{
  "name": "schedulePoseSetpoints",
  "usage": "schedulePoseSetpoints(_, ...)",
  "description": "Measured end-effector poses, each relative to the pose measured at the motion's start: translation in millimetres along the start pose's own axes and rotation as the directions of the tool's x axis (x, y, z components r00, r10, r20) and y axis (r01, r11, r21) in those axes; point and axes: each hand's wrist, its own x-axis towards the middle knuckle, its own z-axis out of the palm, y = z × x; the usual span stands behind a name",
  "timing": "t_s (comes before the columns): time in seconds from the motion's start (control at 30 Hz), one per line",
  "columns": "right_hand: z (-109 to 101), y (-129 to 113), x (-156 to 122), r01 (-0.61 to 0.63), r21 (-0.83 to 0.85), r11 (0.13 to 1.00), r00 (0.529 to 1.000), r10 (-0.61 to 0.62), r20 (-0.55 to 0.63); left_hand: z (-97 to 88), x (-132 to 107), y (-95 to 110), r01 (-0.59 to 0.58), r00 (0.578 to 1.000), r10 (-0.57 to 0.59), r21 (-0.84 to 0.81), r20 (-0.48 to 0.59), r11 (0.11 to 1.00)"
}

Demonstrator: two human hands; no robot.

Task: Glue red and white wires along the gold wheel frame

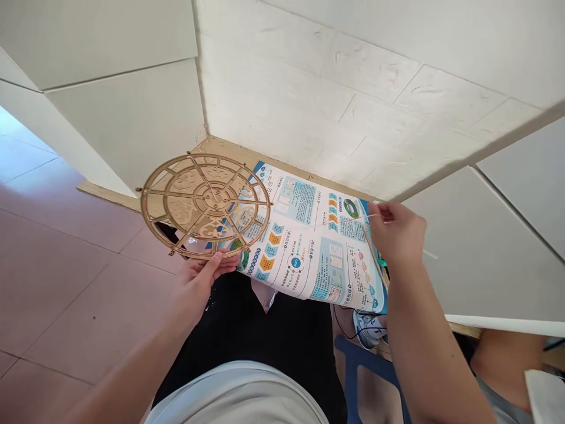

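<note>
Floor: pinkish tiles (66,277) fill the left side, low beside the table.
Left panel: a pale upright board (132,123) stands at the far left of the table.
Left hand: the person's left hand (207,272) grips the near rim of the round frame, thumb laid on top and fingers underneath.
Round frame: the gold-coloured openwork frame (216,200), with spokes, rings and scroll patterns, is over the left part of the table and overlaps the printed sheet's left end; whether its far edge touches anything, I cannot tell.
Table: a light wood top (238,152) shows as a strip along the far side.
Back panel: a white board (331,100) rises behind the table.
Printed sheet: a blue and white sheet (304,241) with diagrams lies across the middle of the table.
Thread: a thin white thread (374,215) runs left from the right fingertips above the sheet; its left end is too faint to follow.
Stool: a blue stool (352,377) stands at the near right, a shoe (364,331) just beyond it.
Right hand: the person's right hand (401,232) pinches the thread over the sheet's right end.
Right panel: another pale board (498,247) stands to the right.
Neighbour: another person's bare limb (507,362) shows at the near right.
</note>
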Motion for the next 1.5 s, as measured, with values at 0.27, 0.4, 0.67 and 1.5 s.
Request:
schedulePoseSetpoints(0.27,7.2,-26.2,-1.2,0.119,-0.215,0.969,0.848,0.014,0.53,14.0,-11.4,-22.9,0.159,0.983,-0.166,0.085,0.078,0.984)
schedulePoseSetpoints(0.4,45.2,-15.8,-8.3,0.261,-0.208,0.943,0.679,-0.027,0.733,11.5,-6.1,-28.4,0.232,0.965,-0.244,0.115,0.099,0.966)
schedulePoseSetpoints(0.67,26.6,-27.6,-19.4,0.407,-0.2,0.891,0.788,-0.232,0.57,-5.7,1.4,-37.1,0.339,0.912,-0.376,0.216,0.164,0.916)
schedulePoseSetpoints(1.5,69.9,-85.3,-127.1,0.213,0.49,0.845,0.751,-0.463,0.472,-23.3,-22.9,-26.5,0.05,0.895,-0.304,0.604,0.327,0.796)
